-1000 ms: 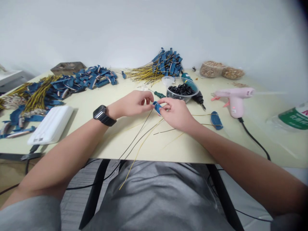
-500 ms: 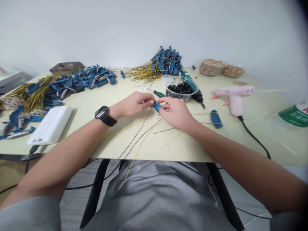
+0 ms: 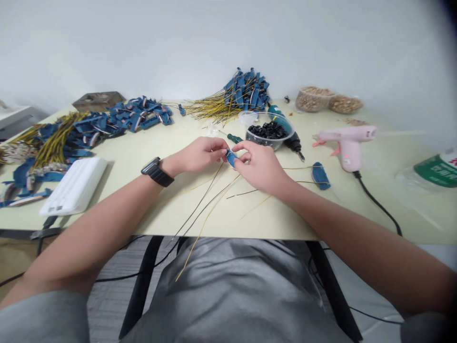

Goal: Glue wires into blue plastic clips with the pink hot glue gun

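1. The left hand [image 3: 200, 155] pinches a small blue piece [image 3: 231, 158] between thumb and fingers, almost closed.
2. The right hand [image 3: 260, 166] grips the same piece from the other side, fingers curled.
3. The piece is held between both hands above the pale surface [image 3: 285, 214]; thin black and yellow wires [image 3: 203, 212] trail down past the edge.
4. A second blue piece [image 3: 320, 176] lies near the right hand, toward a pink hot glue gun [image 3: 348, 147].

1 head-worn camera looks forward and down at the hands [image 3: 262, 166].

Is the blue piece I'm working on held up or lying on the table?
Held up: the blue piece is pinched between the fingers of the left hand and the right hand, clear of the table.
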Available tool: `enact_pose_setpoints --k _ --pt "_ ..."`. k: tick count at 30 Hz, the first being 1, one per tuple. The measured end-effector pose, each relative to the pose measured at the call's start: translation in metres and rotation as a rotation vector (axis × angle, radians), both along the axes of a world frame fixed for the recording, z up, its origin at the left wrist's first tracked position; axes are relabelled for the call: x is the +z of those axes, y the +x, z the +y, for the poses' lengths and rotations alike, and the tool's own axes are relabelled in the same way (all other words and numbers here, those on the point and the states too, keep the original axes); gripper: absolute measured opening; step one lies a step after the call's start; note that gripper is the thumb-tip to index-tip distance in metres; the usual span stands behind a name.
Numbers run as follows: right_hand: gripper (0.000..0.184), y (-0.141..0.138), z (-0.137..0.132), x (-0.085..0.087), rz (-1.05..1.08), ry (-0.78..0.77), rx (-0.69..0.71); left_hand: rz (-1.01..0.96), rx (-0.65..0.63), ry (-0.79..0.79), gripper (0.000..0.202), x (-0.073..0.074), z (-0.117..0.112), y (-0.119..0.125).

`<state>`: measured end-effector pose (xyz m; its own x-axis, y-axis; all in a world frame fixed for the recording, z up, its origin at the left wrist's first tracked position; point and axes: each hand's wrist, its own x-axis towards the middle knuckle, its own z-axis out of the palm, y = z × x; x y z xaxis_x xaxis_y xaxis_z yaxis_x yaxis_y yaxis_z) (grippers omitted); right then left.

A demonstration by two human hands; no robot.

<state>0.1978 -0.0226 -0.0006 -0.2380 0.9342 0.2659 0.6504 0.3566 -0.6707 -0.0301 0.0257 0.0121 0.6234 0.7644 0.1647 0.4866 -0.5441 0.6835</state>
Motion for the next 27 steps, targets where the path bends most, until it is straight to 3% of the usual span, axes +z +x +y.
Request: enact_pose_setpoints --k 27 --pt "0.03 -0.0002 -0.0012 0.0001 -0.01 0.013 0.022 -0.01 0.001 0.003 0.021 -0.0031 0.0025 -0.0022"
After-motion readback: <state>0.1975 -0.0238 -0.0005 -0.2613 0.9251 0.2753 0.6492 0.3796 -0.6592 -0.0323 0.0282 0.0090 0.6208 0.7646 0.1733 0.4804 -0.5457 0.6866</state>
